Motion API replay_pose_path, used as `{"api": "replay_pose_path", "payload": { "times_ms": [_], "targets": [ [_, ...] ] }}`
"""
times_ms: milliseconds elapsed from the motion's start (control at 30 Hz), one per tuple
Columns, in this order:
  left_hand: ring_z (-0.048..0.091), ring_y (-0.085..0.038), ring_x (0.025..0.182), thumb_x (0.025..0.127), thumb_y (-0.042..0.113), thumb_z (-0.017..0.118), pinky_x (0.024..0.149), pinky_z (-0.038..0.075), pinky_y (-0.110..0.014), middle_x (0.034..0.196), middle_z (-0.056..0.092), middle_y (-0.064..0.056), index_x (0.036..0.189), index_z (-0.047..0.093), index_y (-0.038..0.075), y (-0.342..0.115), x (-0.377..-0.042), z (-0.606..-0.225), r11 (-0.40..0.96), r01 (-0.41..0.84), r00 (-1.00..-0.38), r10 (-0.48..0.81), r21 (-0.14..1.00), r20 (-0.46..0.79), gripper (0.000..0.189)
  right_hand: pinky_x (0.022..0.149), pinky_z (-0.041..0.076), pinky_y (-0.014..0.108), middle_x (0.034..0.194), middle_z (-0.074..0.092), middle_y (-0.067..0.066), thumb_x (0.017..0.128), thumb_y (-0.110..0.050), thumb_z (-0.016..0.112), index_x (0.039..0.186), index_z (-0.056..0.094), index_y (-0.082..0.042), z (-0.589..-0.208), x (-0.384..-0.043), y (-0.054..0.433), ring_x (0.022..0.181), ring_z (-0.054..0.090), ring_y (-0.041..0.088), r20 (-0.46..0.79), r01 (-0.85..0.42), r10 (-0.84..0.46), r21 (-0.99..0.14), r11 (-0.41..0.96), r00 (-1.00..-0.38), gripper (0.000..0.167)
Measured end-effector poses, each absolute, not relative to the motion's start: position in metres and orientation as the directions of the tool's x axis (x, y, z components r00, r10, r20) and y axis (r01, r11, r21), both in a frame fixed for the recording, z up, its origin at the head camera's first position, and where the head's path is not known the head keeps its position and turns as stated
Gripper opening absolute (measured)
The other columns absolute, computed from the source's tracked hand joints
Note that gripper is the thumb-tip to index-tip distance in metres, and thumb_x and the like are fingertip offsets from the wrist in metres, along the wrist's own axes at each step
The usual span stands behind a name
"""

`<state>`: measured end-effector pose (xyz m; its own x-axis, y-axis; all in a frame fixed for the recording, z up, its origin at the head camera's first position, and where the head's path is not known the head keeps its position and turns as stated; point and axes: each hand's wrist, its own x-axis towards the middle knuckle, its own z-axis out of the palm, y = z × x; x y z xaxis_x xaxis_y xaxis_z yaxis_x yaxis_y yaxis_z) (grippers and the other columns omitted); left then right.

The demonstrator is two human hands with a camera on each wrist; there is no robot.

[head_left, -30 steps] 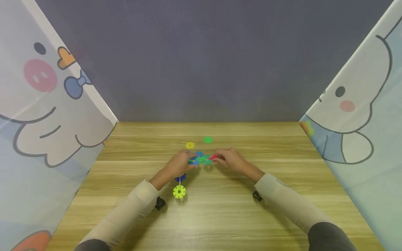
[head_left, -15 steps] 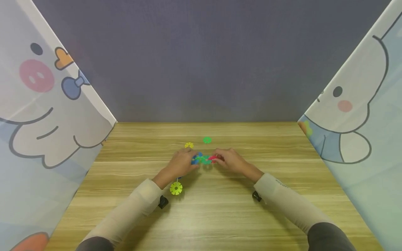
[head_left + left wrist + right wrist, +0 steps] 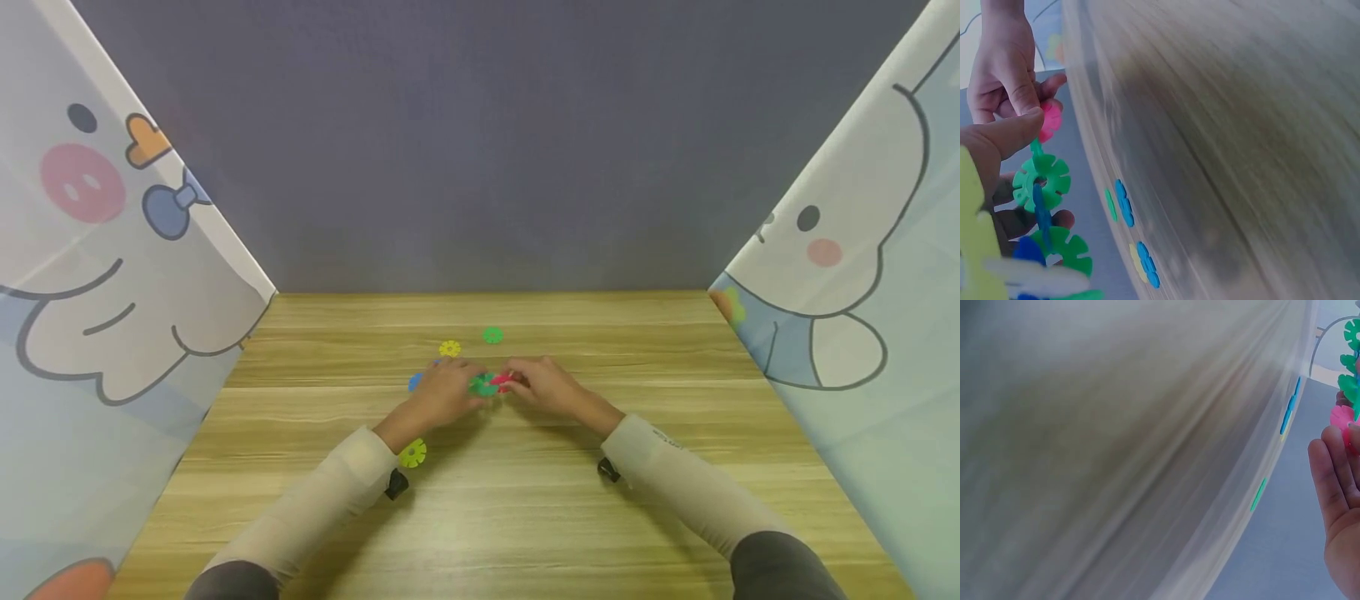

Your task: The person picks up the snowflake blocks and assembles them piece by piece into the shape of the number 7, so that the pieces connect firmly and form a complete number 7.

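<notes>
Head view. Since half a second ago, the left hand (image 3: pixel 446 392) has been shifted a little rightward along the chain of slotted discs (image 3: pixel 483 386); the blue pieces seen between the hands then are now covered. A loose blue disc (image 3: pixel 415 382) is exposed at its left edge, and the yellow-green disc (image 3: pixel 412 453) is partly hidden by the left sleeve (image 3: pixel 341 475). The right hand (image 3: pixel 543 383) is held in much the same place, the pink disc (image 3: pixel 501 381) pinched at its fingertips. Judged: work is being concentrated on the pink end, the chain being steadied closer to it. Both forearms are angled inward over the wooden table (image 3: pixel 570 533). A yellow disc (image 3: pixel 450 348) and a loose green disc (image 3: pixel 492 335) are left lying beyond the hands.

Left wrist view. The chain is gripped by the left hand, thumb laid along towards the pink disc, other fingers bent behind the green and blue links. An edge-on green link (image 3: pixel 1036 148) is seen beside the pink disc; whether the joint is fully seated cannot be told.

Right wrist view. The right hand's fingers are held close together, tips at the pink disc; its thumb cannot be made out. Green links are seen above, cut by the frame edge.
</notes>
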<state>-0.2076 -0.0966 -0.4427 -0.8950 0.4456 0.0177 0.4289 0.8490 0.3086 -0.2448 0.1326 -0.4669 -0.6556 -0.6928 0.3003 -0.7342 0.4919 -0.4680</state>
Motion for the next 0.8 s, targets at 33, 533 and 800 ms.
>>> {"api": "replay_pose_path", "payload": {
  "times_ms": [33,533,800],
  "targets": [
    [0.053,-0.040,0.136,0.090,0.044,0.077,0.115,0.038,-0.066,0.144,0.061,-0.011,0.138,0.062,0.014,-0.096,-0.208,-0.443,0.853,0.425,-0.896,0.443,0.304,0.010,0.058,0.056,0.051,0.012,0.085,0.077,0.006,0.095,-0.009,0.071,0.106,0.068,-0.009,-0.467,-0.245,0.132,0.063,0.063,0.002,0.300,-0.735,-0.695,-0.470,0.488,-0.653,0.011],
    [0.062,-0.036,0.128,0.088,0.042,0.079,0.110,0.045,-0.064,0.135,0.068,-0.008,0.133,0.067,0.014,-0.097,-0.208,-0.444,0.856,0.449,-0.891,0.451,0.256,0.054,0.054,0.054,0.052,0.015,0.084,0.076,0.003,0.098,-0.014,0.069,0.108,0.069,-0.013,-0.466,-0.246,0.129,0.062,0.059,-0.001,0.233,-0.700,-0.704,-0.513,0.498,-0.671,0.010],
    [0.063,-0.037,0.126,0.086,0.041,0.081,0.106,0.048,-0.065,0.135,0.069,-0.006,0.131,0.068,0.015,-0.103,-0.207,-0.444,0.856,0.442,-0.895,0.442,0.270,0.063,0.053,0.058,0.053,0.018,0.084,0.076,0.002,0.100,-0.013,0.062,0.111,0.071,-0.012,-0.463,-0.257,0.134,0.064,0.057,-0.002,0.213,-0.709,-0.733,-0.523,0.473,-0.646,0.014]
  ]
}}
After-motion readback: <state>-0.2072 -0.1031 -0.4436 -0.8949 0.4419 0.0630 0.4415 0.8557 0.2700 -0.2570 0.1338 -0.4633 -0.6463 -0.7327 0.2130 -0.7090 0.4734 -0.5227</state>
